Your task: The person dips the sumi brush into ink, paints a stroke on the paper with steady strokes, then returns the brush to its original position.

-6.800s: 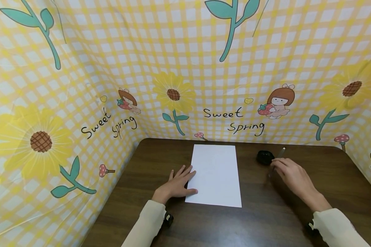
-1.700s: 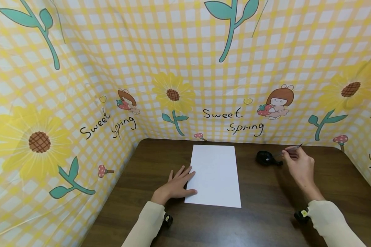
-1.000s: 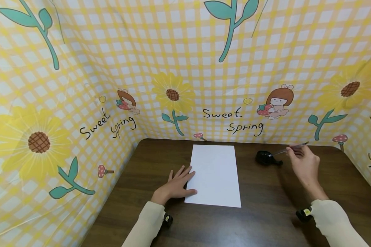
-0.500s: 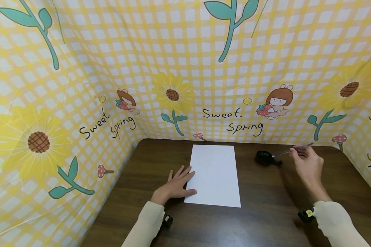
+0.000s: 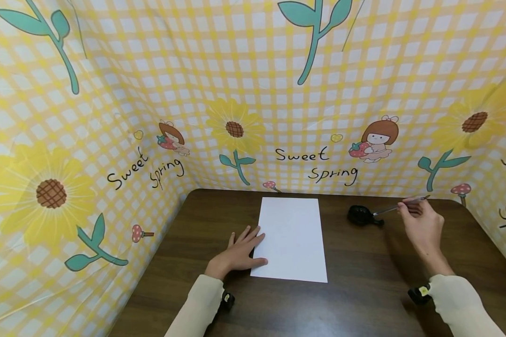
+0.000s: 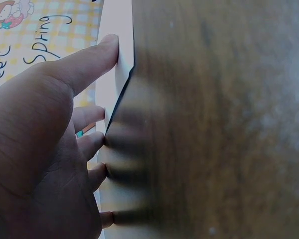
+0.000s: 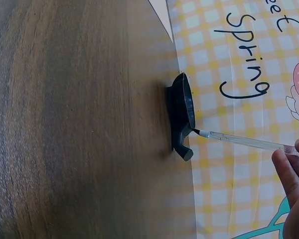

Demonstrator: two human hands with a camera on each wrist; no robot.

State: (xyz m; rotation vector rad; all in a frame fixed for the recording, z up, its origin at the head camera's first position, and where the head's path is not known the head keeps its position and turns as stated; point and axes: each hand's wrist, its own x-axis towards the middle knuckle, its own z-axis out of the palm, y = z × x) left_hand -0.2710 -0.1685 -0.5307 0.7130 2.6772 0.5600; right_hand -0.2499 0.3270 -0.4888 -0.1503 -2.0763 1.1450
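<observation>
A white sheet of paper (image 5: 293, 238) lies on the table, and my left hand (image 5: 236, 255) rests on its left edge with fingers spread. In the left wrist view the thumb (image 6: 89, 62) lies over the sheet. My right hand (image 5: 423, 227) pinches a slim clear-handled paintbrush (image 5: 398, 207) between thumb and fingers. The brush slants down to the left. Its dark tip meets the rim of a small black dish (image 5: 360, 215), close to the dish's stubby handle, as the right wrist view (image 7: 182, 107) also shows. What the dish holds is too dark to make out.
The brown wooden table (image 5: 278, 309) has rounded far corners. Yellow checked cloth (image 5: 253, 70) with flowers and lettering hangs behind and at both sides, close to the table's edges. The dish stands to the right of the paper near the back.
Earlier the brush stood steeper, with my right hand beside the dish. The hand has since shifted right, drawing the brush tip from the dish's inside to its handle-side rim. The left hand stays put.
</observation>
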